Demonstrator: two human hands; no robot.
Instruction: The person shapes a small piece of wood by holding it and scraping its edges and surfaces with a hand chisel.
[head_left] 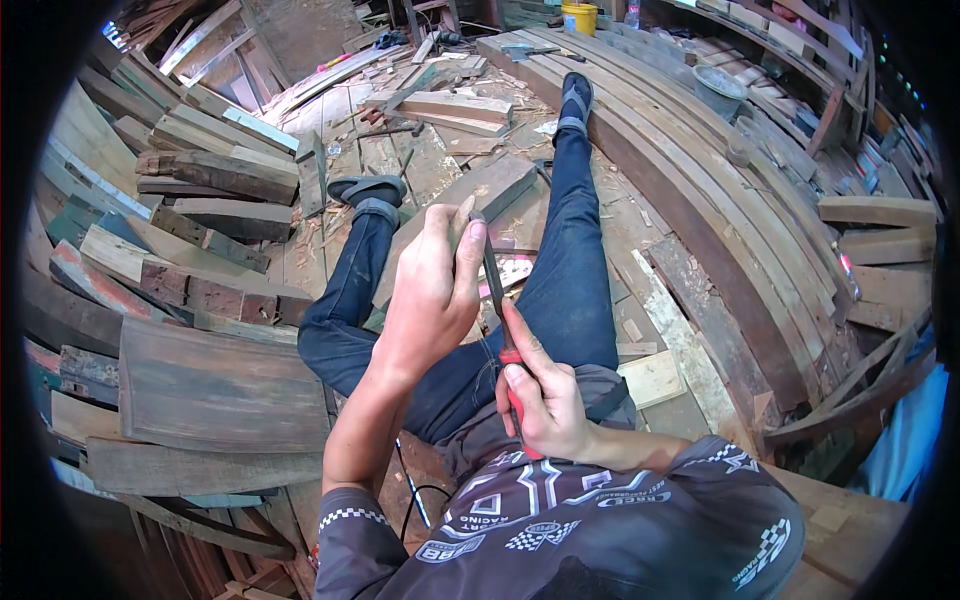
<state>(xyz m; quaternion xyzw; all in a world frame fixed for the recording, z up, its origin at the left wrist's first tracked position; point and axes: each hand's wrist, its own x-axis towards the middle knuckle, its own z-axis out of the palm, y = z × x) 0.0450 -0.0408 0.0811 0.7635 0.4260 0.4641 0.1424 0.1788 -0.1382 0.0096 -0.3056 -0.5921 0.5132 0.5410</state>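
My right hand point(548, 405) is wrapped round the red handle of a chisel point(493, 280), its forefinger stretched along the dark metal shaft. The blade slants up and away to the tip of my left thumb. My left hand point(435, 280) is raised above my lap, its fingers curled and the thumb pressed in. A small, pointed piece of pale wood point(463, 213) is pinched in it, right beside the chisel's tip. Most of that piece is hidden by the fingers. Beyond both hands, a thick wooden block point(500, 190) lies on the floor between my legs.
Long stacked planks point(690, 190) run along my right side. At my left are piles of old timber point(215, 180) and a wide weathered board point(220, 380). Shavings and offcuts litter the floor ahead. A yellow bucket point(579, 18) and a grey bucket point(719, 88) stand farther off.
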